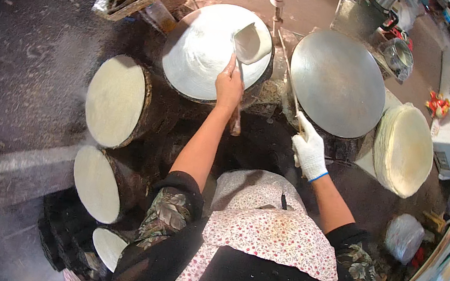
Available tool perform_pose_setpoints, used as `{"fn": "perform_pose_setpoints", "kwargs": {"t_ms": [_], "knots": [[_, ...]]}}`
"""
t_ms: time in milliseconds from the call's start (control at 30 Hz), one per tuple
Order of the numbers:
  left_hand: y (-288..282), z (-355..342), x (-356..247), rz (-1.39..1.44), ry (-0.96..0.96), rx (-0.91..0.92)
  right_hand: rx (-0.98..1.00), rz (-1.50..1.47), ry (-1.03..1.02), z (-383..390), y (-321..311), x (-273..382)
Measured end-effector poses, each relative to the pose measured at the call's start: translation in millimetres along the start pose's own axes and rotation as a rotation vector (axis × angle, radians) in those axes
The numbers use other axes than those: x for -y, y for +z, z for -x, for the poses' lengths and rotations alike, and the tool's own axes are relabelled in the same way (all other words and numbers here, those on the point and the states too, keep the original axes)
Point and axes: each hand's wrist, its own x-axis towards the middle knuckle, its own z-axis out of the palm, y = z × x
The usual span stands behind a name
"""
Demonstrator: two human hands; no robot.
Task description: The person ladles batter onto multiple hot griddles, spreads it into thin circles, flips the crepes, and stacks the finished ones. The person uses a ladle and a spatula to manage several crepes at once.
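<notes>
Your bare left hand (229, 85) pinches a crepe (252, 43) off the griddle (207, 49); your gloved right hand (309, 148) grips a stick (289, 71) above dark floor (33, 51).

- Bright, even daylight from above, soft shadows only.
- Dull sheen on far right round griddle (337, 82).
- Heavy fisheye bending, black vignette at corners.
- Blurred near edge; hazy left side.

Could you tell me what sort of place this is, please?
Probably a small flatbread or wrapper-making stall: round griddles, a tall stack of finished sheets, and the left hand peeling a thin sheet off one.
</notes>
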Motion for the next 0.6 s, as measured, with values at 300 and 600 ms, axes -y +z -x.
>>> {"fn": "perform_pose_setpoints", "kwargs": {"t_ms": [300,600], "knots": [[-116,-163,80,-0.789,0.418,0.185,-0.355,0.212,-0.236,-88,200,-42],[-211,-239,78,0.058,0.305,-0.192,-0.367,0.436,-0.021,-186,360,41]]}}
